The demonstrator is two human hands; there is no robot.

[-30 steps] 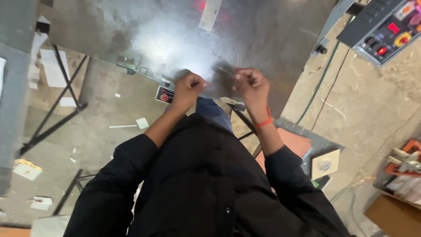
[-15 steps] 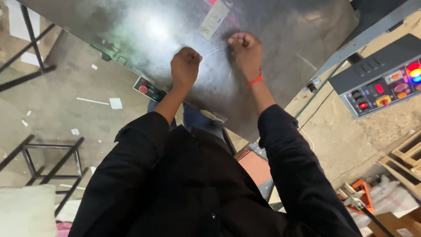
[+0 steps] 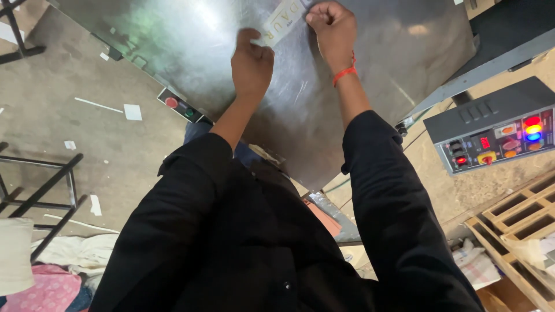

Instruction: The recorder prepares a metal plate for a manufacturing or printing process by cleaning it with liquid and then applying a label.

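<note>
Head view: both hands on shiny metal sheet [image 3: 370,75]. Left hand [image 3: 252,62] curled, knuckles up, fingers [image 3: 248,36] pressing lower end of pale paper strip [image 3: 281,22] flat on sheet. Right hand [image 3: 331,28] fisted, fingertips pinching strip's upper end; red thread on wrist. Strip lies btwn the two hands, angled up-right. Below left hand: small switch box [image 3: 180,106] w/ red button. Far right: grey control panel [image 3: 491,128], lit lamps.
</note>
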